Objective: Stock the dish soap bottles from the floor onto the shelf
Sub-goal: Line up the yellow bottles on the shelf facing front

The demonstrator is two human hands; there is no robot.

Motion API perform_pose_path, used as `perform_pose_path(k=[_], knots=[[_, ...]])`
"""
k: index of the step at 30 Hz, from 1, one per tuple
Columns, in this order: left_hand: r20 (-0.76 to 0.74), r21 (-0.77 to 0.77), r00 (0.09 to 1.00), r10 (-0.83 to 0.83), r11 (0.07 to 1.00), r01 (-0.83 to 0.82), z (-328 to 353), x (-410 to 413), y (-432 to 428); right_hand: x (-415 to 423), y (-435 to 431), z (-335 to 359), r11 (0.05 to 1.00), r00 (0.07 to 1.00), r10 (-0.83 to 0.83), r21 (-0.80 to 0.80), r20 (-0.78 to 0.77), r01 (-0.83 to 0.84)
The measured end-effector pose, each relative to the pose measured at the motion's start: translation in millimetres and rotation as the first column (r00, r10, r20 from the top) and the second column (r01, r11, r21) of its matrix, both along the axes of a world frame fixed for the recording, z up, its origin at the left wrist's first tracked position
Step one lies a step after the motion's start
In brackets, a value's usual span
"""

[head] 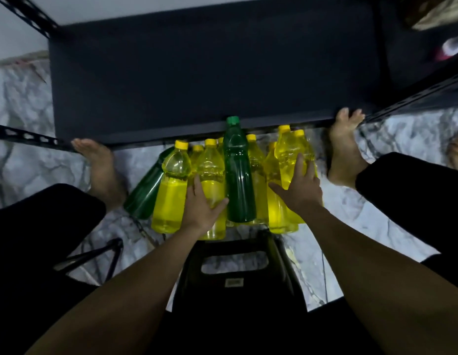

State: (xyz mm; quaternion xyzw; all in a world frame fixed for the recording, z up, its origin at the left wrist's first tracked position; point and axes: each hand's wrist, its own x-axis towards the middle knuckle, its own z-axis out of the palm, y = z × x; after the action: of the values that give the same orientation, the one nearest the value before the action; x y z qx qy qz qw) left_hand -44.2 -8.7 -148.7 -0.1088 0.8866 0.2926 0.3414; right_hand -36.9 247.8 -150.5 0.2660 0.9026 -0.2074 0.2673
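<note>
Several yellow dish soap bottles with yellow caps and two dark green ones lie and lean in a cluster on the marble floor, between my bare feet. My left hand (203, 204) grips a yellow bottle (210, 172) near the cluster's middle, index finger and thumb spread round its body. My right hand (303, 187) holds another yellow bottle (289, 155) at the right, which sits higher than its neighbours. A green bottle (238, 175) with a green cap stands between my hands. The dark shelf board (197, 80) lies bare just beyond the bottles.
A second green bottle (144, 196) leans at the left of the cluster. A black plastic stool (235, 280) is under me. Slotted shelf uprights (25, 137) run at left and right. Cloth items (443, 14) sit at the top right.
</note>
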Motion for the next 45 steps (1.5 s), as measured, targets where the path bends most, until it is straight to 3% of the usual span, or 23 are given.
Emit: perform_pose_path(k=[5,13,23,32,38,45], knots=[[0.05,-0.01,0.994,-0.102,0.995,0.102,-6,-1,-6,2,-8,-7,0.99,0.998,0.055,0.131,0.036,-0.06],[0.116,-0.038,0.983,-0.139,0.989,0.145,-9,-16,-9,1,-7,-14,0.989,0.997,0.065,0.135,0.033,-0.068],[0.068,-0.058,0.997,0.046,0.997,-0.043,-12,-16,-3,6,9,-9,0.998,0.998,0.063,0.003,-0.001,-0.063],[0.076,-0.021,0.996,0.044,0.999,-0.042,13,-12,-17,25,-9,7,0.989,0.999,-0.025,-0.147,-0.043,0.019],[-0.013,0.034,0.998,0.056,0.998,-0.055,51,-4,-19,40,-35,42,0.986,0.989,-0.027,-0.164,-0.145,0.003],[-0.318,0.221,0.945,0.072,0.975,0.0,122,-4,-3,39,-46,112,0.966,0.89,0.069,-0.194,-0.451,-0.173]])
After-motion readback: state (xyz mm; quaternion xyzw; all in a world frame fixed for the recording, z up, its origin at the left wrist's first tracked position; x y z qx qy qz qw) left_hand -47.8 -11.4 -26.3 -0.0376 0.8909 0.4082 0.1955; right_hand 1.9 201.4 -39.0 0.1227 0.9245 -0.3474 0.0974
